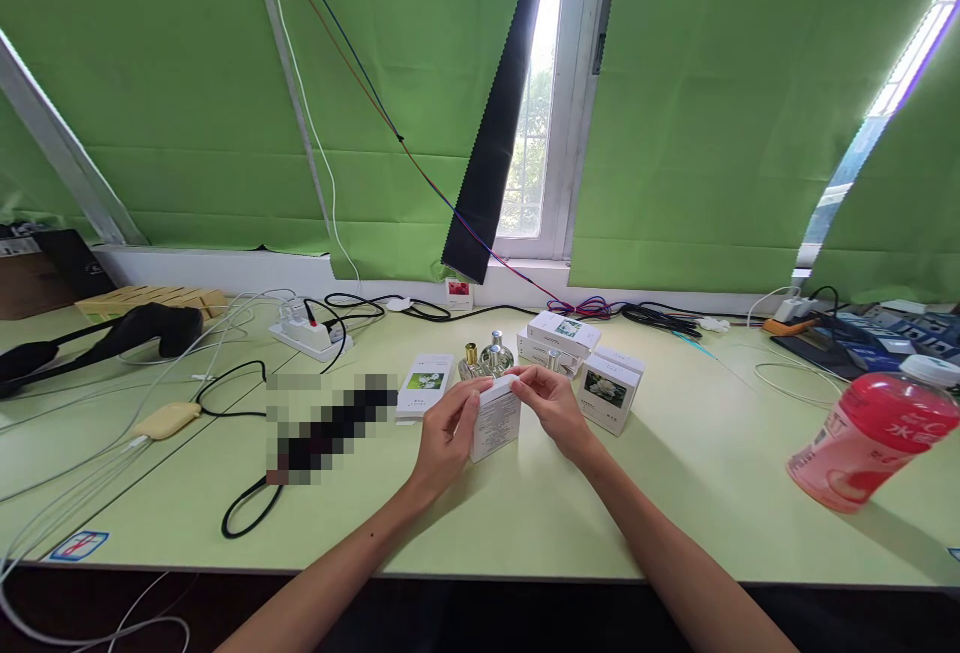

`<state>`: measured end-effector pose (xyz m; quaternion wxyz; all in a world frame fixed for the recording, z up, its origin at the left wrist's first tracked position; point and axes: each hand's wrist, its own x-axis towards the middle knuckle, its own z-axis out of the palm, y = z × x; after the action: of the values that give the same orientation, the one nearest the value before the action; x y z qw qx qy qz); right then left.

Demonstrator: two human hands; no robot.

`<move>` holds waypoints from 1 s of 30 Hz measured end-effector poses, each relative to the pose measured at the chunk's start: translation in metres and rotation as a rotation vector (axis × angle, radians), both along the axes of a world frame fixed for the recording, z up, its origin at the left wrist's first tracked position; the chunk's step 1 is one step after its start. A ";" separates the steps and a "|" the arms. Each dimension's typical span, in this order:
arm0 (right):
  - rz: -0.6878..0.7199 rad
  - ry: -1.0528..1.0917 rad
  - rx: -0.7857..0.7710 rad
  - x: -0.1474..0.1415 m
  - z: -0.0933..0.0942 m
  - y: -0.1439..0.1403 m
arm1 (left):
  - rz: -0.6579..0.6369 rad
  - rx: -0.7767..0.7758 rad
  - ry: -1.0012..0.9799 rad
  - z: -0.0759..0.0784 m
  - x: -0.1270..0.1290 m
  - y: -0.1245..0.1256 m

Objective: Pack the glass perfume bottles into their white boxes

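A small white printed box [496, 426] stands upright on the table between my hands, its text side facing me. My left hand [448, 425] is closed on its left side and top edge. At the top right edge, the fingers of my right hand [553, 409] pinch the box near its lid. Just behind stand several glass perfume bottles [496, 357] with gold and silver caps, partly hidden by my hands. A flat white box with a flower picture [425, 388] lies to the left. Right of my right hand stands another white flower box [606, 393].
More white boxes [559, 338] lie behind the bottles. A pink drink bottle [870, 433] stands at the right. On the left are a power strip [311, 338], a yellow adapter [169, 421], loose cables and a blurred-out dark item [330, 433]. Green blinds hang behind.
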<state>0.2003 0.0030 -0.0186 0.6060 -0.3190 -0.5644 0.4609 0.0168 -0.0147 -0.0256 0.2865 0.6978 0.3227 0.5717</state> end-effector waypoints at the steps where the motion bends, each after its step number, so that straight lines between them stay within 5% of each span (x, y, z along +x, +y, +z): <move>1: -0.004 -0.001 -0.001 0.000 0.000 0.000 | 0.000 -0.004 0.001 -0.001 0.000 0.000; 30: -0.023 0.020 -0.050 0.000 0.002 -0.003 | 0.019 0.065 0.070 -0.002 -0.002 0.002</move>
<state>0.2004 0.0002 -0.0162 0.6086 -0.3359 -0.5428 0.4713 0.0153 -0.0129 -0.0274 0.2467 0.7232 0.3206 0.5598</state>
